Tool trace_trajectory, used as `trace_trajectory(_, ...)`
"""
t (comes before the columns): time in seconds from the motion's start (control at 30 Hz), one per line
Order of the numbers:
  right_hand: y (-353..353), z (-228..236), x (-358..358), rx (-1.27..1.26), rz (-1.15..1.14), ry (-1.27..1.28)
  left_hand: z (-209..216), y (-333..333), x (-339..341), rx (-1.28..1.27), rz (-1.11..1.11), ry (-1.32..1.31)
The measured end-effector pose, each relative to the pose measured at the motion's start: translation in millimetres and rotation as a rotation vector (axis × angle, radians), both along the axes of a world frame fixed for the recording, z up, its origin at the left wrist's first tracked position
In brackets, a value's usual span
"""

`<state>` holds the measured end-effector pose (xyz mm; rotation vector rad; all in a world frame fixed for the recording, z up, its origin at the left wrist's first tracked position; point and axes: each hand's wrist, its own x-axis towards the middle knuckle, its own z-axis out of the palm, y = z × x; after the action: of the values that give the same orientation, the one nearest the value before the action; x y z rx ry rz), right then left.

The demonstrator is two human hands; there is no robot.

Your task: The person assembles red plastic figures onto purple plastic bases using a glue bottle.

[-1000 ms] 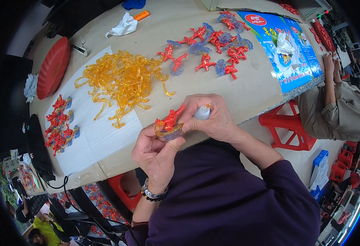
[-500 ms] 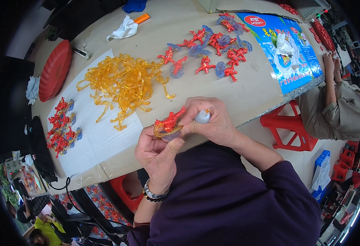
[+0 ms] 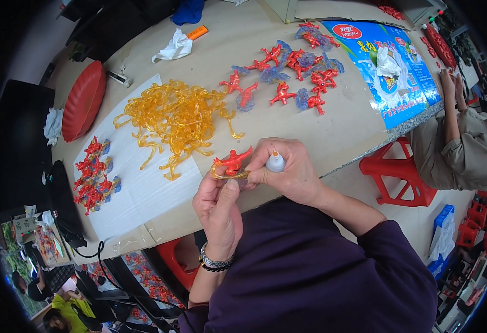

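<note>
My left hand [image 3: 219, 208] is closed around the lower part of a small red figurine [image 3: 234, 162], held upright at the table's near edge. A clear yellow strip [image 3: 221, 175] curves round the figurine's base. The thumb and finger of my right hand [image 3: 294, 173] pinch the strip's right end. That same hand also grips a small white nozzle bottle [image 3: 275, 162], its amber tip pointing up. Beyond my hands lies a tangled heap of clear yellow strips [image 3: 171, 116]. Red figurines with cloudy blue-purple bases [image 3: 281, 93] are scattered to its right.
More assembled figurines [image 3: 92, 183] stand at the left on a white sheet [image 3: 138, 191]. Behind them is a red scalloped tray [image 3: 85, 102]. Crumpled tissue [image 3: 175, 45] lies at the back. A blue printed sheet [image 3: 374, 83] covers the right end, near another person's hands [image 3: 453, 89] and a red stool [image 3: 399, 172].
The view has shifted a little, so everything sits slightly lower and further right. The yellow strip now lies more level across the figurine, and the bottle's tip points more upright.
</note>
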<state>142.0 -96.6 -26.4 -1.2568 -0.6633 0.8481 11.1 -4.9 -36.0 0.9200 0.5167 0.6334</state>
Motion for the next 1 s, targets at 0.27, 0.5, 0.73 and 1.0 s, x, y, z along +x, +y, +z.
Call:
trace_trajectory(0.27,0.0,-1.8,-0.9,-0.016,-0.003,0.036,1.0,-1.7,3.0,-0.021,-0.003,0.007)
trace_trajectory(0.5,0.1,-0.9,-0.3,-0.003,-0.002,0.053,-9.3,1.5,1.2,0.007,-0.001,0.046)
trace_trajectory(0.73,0.0,-2.3,-0.7,-0.014,-0.020,0.005,-7.9,0.5,2.5,-0.007,-0.018,0.009)
trace_trajectory(1.0,-2.2,-4.1,-3.4,0.006,-0.061,-0.021,-11.8,0.2,-0.9,0.039,-0.040,-0.010)
